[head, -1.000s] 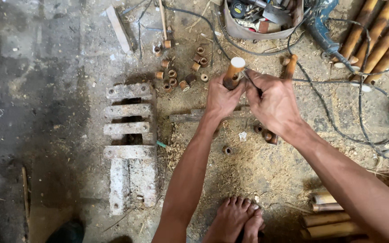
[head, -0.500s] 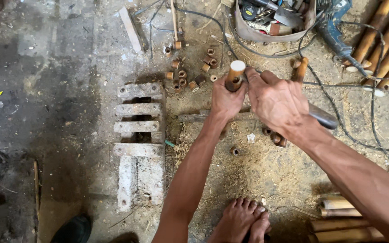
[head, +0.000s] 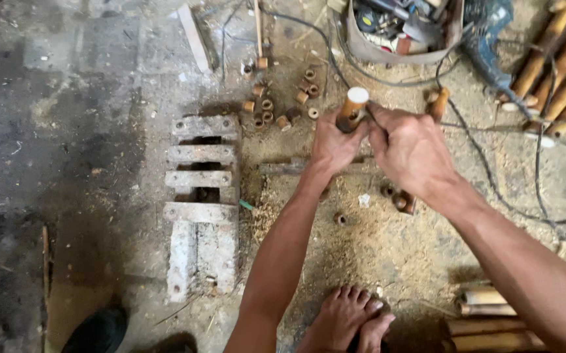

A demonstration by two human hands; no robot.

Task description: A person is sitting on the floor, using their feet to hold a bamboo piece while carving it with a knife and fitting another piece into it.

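1. Head view: the left hand [head: 332,140] grips a short bamboo piece [head: 351,108], held upright above the sawdust-covered floor [head: 387,261].
2. The right hand [head: 410,150] is closed in a fist just beside it; what it holds is hidden.
3. Small bamboo rings [head: 283,108] lie near, left of the hands.

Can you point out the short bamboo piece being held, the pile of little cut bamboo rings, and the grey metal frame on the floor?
Short tan bamboo piece [head: 351,108]: head view, upper side wall.
Small brown cut bamboo rings [head: 268,104]: head view, one ring mid-pile.
Grey slotted metal frame [head: 204,153]: head view, second crossbar.
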